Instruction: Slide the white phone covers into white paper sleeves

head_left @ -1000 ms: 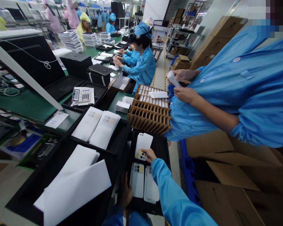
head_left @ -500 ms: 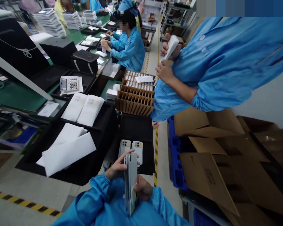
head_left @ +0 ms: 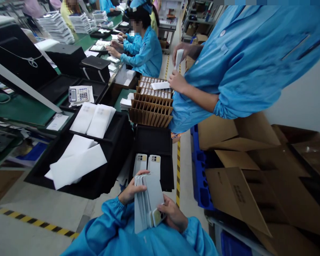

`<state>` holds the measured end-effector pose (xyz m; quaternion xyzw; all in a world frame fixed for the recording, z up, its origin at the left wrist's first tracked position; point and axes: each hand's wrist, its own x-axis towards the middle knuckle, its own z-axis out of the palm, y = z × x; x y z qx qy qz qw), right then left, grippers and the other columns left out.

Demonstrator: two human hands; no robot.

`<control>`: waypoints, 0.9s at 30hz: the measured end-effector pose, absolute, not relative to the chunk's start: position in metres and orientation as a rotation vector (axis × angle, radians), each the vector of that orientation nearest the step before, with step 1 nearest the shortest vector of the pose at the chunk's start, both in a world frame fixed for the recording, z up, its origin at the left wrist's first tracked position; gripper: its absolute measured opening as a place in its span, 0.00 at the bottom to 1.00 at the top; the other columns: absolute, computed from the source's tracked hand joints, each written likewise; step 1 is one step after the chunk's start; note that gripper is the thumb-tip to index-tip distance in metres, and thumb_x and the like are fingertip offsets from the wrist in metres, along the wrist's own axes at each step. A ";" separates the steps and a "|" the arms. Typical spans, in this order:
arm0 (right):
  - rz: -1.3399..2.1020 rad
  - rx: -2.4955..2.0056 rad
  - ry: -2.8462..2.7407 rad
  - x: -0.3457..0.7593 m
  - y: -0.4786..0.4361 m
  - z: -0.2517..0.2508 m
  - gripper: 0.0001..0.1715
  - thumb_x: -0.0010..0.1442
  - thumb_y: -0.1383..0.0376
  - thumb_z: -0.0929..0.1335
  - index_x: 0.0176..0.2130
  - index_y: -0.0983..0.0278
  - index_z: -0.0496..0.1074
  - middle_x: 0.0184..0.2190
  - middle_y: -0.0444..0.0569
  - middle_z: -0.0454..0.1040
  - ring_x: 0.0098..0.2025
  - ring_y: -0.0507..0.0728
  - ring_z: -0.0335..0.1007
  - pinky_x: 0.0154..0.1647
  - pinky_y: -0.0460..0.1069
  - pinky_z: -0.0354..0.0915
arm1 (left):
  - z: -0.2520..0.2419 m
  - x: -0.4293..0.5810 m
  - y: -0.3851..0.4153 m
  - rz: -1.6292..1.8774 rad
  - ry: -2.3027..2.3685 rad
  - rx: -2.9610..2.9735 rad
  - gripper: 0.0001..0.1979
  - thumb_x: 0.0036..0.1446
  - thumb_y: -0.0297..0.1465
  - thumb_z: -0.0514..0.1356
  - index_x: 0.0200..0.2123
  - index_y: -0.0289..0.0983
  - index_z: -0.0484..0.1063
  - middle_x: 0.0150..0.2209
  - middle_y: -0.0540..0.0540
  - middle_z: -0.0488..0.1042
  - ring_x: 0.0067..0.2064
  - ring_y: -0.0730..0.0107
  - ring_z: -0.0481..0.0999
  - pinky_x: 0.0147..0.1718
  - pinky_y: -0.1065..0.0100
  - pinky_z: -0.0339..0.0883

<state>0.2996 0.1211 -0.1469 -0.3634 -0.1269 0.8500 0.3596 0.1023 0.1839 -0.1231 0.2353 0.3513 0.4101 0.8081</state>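
Note:
Low in the head view, my left hand (head_left: 132, 189) is closed around a fanned stack of silvery phone back covers (head_left: 141, 213). My right hand (head_left: 174, 213) pinches the lower right of one cover (head_left: 155, 190) that angles away from the others. Its pale yellow camera corner points down toward my body. Just beyond my hands, two groups of similar covers (head_left: 154, 164) lie in an open black foam tray (head_left: 153, 140), camera corners at the far end. My hands partly hide their near ends.
At left, a black foam box (head_left: 101, 181) holds white sheets (head_left: 78, 165) and white sleeves (head_left: 100, 121). A cardboard divider crate (head_left: 150, 113) stands beyond the tray. A co-worker in blue (head_left: 229, 71) handles white pieces at right. Open cartons (head_left: 237, 192) and a blue crate (head_left: 202, 177) stand below.
The stack has fanned apart, and my right hand has swung one cover out to the right. The co-worker's hands have lowered toward the divider crate.

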 end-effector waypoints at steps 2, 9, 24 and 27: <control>2.148 -0.974 -0.316 0.303 0.119 -0.147 0.26 0.44 0.65 0.77 0.43 0.62 0.72 0.37 0.50 0.80 0.46 0.62 0.76 0.50 0.57 0.67 | -0.122 0.102 0.184 0.879 0.751 0.488 0.29 0.43 0.30 0.70 0.50 0.40 0.69 0.40 0.46 0.73 0.39 0.63 0.74 0.36 0.66 0.68; 2.084 -1.035 -0.228 0.316 0.118 -0.142 0.24 0.45 0.65 0.77 0.42 0.62 0.72 0.36 0.50 0.81 0.44 0.61 0.77 0.47 0.56 0.68 | -0.128 0.099 0.190 0.890 0.743 0.426 0.36 0.37 0.27 0.64 0.55 0.39 0.66 0.45 0.43 0.73 0.39 0.60 0.74 0.31 0.68 0.65; 1.960 -1.040 -0.178 0.316 0.128 -0.141 0.22 0.43 0.67 0.76 0.41 0.62 0.73 0.37 0.51 0.81 0.45 0.63 0.76 0.47 0.57 0.70 | -0.133 0.096 0.216 0.845 0.565 0.341 0.41 0.38 0.26 0.61 0.60 0.40 0.60 0.44 0.43 0.75 0.38 0.58 0.77 0.38 0.60 0.69; 1.880 -1.060 -0.218 0.332 0.132 -0.145 0.25 0.45 0.64 0.75 0.45 0.59 0.72 0.39 0.51 0.80 0.45 0.63 0.76 0.45 0.58 0.71 | -0.134 0.094 0.218 0.874 0.519 0.308 0.40 0.40 0.31 0.58 0.61 0.39 0.58 0.42 0.42 0.75 0.38 0.56 0.77 0.38 0.56 0.69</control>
